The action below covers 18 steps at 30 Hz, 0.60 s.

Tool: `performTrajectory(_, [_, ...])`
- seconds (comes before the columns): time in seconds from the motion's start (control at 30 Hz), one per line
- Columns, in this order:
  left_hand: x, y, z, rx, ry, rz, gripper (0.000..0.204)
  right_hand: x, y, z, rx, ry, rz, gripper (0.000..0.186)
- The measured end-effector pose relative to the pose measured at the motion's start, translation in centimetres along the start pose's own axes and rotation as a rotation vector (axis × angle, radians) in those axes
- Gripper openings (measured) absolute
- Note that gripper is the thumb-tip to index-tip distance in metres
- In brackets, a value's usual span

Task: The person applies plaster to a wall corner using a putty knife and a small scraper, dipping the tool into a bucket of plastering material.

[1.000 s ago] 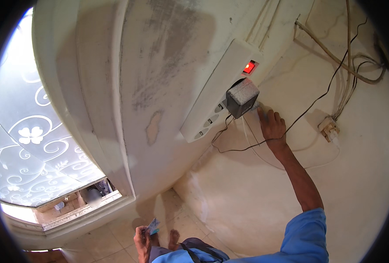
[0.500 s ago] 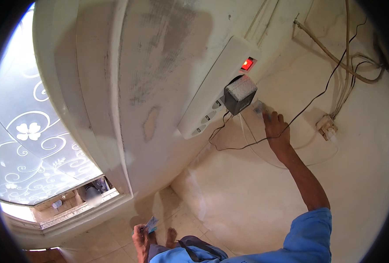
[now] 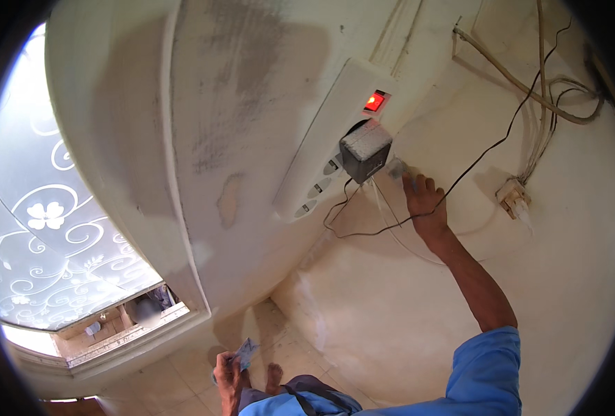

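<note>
My right hand (image 3: 425, 202) reaches up to the white wall, its fingers bent and close together. At its fingertips is a small grey, crumpled-looking piece (image 3: 396, 168) against the wall; its kind is unclear. Just left of it, a black power adapter (image 3: 366, 151) with a dusty top is plugged into a white power strip (image 3: 306, 149) whose red switch is lit. Low down, my left hand (image 3: 228, 371) is closed on a thin bluish printed packet (image 3: 246, 352), part of which is hidden by the fingers.
A thin black cord (image 3: 491, 147) loops from the adapter across the wall, passing near my right hand. Farther right are a wall socket (image 3: 512, 197) with a white plug and bundled cables (image 3: 576, 104). A frosted patterned window (image 3: 58, 229) lies at left, above the tiled floor (image 3: 158, 381).
The whole view has shifted slightly. My right hand stays at the wall beside the adapter, and my left hand still holds the packet, which is now turned up a little more.
</note>
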<state>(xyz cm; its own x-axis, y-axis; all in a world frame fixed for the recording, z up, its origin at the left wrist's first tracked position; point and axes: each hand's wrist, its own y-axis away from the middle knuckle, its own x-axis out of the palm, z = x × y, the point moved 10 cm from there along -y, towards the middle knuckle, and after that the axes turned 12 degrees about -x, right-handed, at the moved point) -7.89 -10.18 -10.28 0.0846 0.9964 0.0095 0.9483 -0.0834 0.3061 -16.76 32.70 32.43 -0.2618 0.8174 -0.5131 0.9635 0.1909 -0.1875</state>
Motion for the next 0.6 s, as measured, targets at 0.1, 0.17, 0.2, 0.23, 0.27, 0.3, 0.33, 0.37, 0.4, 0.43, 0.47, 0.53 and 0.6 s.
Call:
performTrajectory(0.1, [0.9, 0.4, -2.0, 0.031, 0.024, 0.032, 0.01, -1.0, 2.2, 0.3, 0.001, 0.028, 0.157, 0.048])
performTrajectory(0.17, [1.9, 0.9, -4.7, 0.033, 0.06, 0.068, 0.01, -2.2, 4.6, -0.7, 0.05, -0.024, 0.208, 0.047])
performTrajectory(0.2, [2.1, 1.3, -6.0, 0.037, 0.034, 0.079, 0.009, -3.1, 6.0, -1.5, 0.094, -0.079, 0.214, 0.047])
performTrajectory(0.23, [2.5, 1.4, -6.5, 0.039, 0.009, 0.101, 0.008, -3.8, 7.7, -2.2, 0.141, -0.13, 0.229, 0.047])
performTrajectory(0.27, [2.9, 1.1, -5.7, 0.075, -0.006, 0.115, 0.009, -5.0, 9.3, -2.7, 0.189, -0.162, 0.217, 0.047])
performTrajectory(0.3, [3.2, 1.1, -6.6, 0.082, -0.011, 0.131, 0.01, -6.1, 11.1, -3.0, 0.242, -0.203, 0.203, 0.047])
performTrajectory(0.33, [3.9, 1.3, -8.2, 0.09, -0.016, 0.142, 0.01, -6.6, 12.2, -3.1, 0.294, -0.247, 0.187, 0.047])
performTrajectory(0.37, [4.4, 1.6, -9.4, 0.097, -0.023, 0.152, 0.01, -7.0, 12.5, -2.9, 0.293, -0.306, 0.123, 0.047])
performTrajectory(0.4, [5.3, 1.5, -9.5, 0.042, 0.05, 0.189, 0.013, -7.7, 13.0, -3.1, 0.295, -0.352, 0.06, 0.047])
performTrajectory(0.43, [6.0, 1.5, -10.3, 0.066, 0.026, 0.209, 0.013, -8.3, 13.3, -3.2, 0.296, -0.399, -0.005, 0.047])
performTrajectory(0.47, [6.6, 1.4, -11.2, 0.089, 0.001, 0.226, 0.014, -8.2, 12.9, -3.2, 0.292, -0.402, -0.029, 0.047])
performTrajectory(0.53, [8.2, 1.6, -13.4, 0.148, -0.06, 0.268, 0.015, -6.8, 10.8, -3.2, 0.294, -0.401, -0.065, 0.046])
performTrajectory(0.6, [8.8, 1.5, -13.4, 0.187, -0.103, 0.305, 0.015, -4.8, 7.6, -3.0, 0.271, -0.456, 0.003, 0.047])
